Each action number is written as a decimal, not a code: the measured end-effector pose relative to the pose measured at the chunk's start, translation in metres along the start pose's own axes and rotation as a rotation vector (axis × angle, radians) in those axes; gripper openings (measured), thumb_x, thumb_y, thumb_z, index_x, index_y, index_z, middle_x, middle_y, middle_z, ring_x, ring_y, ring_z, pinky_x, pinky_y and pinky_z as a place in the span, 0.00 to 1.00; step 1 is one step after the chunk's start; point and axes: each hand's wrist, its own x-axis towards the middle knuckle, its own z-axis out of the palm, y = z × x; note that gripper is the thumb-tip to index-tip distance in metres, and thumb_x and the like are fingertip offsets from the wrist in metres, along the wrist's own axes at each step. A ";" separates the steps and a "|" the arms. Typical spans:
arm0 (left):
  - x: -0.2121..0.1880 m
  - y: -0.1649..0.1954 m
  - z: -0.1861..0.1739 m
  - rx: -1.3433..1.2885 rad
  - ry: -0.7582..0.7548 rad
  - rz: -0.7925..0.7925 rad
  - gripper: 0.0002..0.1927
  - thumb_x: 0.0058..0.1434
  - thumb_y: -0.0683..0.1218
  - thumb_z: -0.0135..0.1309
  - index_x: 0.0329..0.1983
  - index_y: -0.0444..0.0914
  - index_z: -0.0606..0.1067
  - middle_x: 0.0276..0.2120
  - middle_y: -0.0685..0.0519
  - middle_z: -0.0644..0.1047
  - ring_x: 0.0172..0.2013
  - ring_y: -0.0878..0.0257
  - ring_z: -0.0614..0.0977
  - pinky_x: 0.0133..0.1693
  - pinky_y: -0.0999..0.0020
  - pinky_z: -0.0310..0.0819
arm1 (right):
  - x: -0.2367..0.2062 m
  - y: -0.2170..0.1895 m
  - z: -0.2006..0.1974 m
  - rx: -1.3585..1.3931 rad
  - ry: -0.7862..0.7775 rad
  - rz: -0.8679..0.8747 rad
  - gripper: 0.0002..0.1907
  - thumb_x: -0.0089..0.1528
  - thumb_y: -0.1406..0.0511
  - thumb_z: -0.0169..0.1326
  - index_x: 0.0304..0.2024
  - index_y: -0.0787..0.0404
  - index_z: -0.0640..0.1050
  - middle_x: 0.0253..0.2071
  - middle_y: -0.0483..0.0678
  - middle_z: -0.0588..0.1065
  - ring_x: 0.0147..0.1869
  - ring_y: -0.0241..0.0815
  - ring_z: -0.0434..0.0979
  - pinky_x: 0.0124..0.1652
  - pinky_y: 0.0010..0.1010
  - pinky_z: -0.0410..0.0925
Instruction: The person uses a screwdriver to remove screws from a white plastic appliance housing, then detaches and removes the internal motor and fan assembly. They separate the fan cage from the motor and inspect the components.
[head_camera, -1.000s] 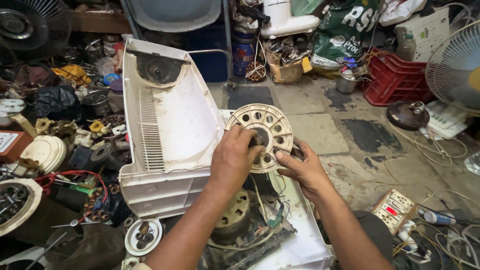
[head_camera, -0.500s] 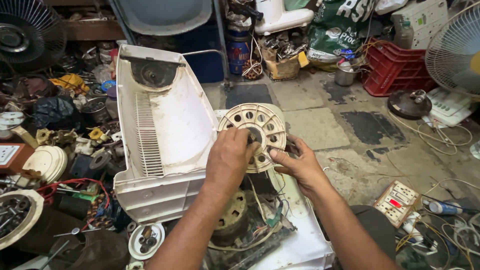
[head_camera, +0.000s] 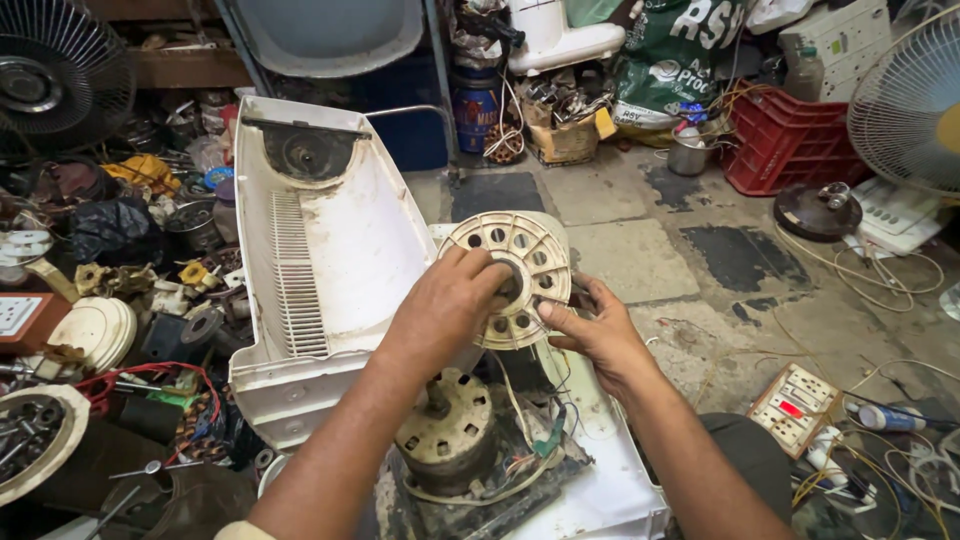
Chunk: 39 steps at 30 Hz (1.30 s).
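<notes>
A green sack (head_camera: 685, 50) with white print slumps at the top, just left of the red crate (head_camera: 790, 140). Further left of the crate sits an open brown cardboard box (head_camera: 565, 140), then a blue drum (head_camera: 478, 105) bearing a red-and-yellow label.

Off to my far left a black fan guard (head_camera: 55, 75) leans among piles of scrap parts, with a round cream cover (head_camera: 92, 332) lying lower down beside red wires (head_camera: 150, 375). Across the concrete floor (head_camera: 640, 250) a red plastic crate (head_camera: 790, 140) stands near a small metal pot (head_camera: 688, 155) and a green printed sack (head_camera: 680, 55). To my right I see a white fan cage (head_camera: 905, 95), a dark round base (head_camera: 815, 210) and a cream switchboard (head_camera: 795, 408) with tangled cables (head_camera: 900, 460).
</notes>
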 end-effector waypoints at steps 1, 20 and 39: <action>-0.001 0.001 0.000 -0.012 0.043 -0.018 0.18 0.54 0.42 0.63 0.48 0.36 0.77 0.42 0.48 0.76 0.47 0.52 0.76 0.49 0.57 0.73 | 0.000 0.000 0.000 0.001 0.001 0.001 0.44 0.49 0.62 0.69 0.67 0.61 0.67 0.60 0.52 0.75 0.54 0.43 0.78 0.42 0.33 0.76; -0.015 0.023 0.023 -0.405 0.304 -0.579 0.19 0.59 0.45 0.60 0.54 0.37 0.78 0.42 0.45 0.81 0.40 0.55 0.83 0.43 0.60 0.78 | 0.003 -0.004 0.002 -0.005 0.025 0.023 0.44 0.49 0.62 0.69 0.67 0.60 0.66 0.58 0.54 0.75 0.53 0.44 0.80 0.41 0.33 0.77; -0.003 0.026 0.022 -0.204 0.172 -0.459 0.29 0.54 0.45 0.65 0.60 0.34 0.74 0.42 0.44 0.79 0.45 0.50 0.80 0.50 0.57 0.74 | 0.006 -0.009 -0.003 -0.007 0.010 0.003 0.46 0.49 0.61 0.69 0.67 0.60 0.66 0.59 0.53 0.74 0.53 0.43 0.79 0.41 0.33 0.76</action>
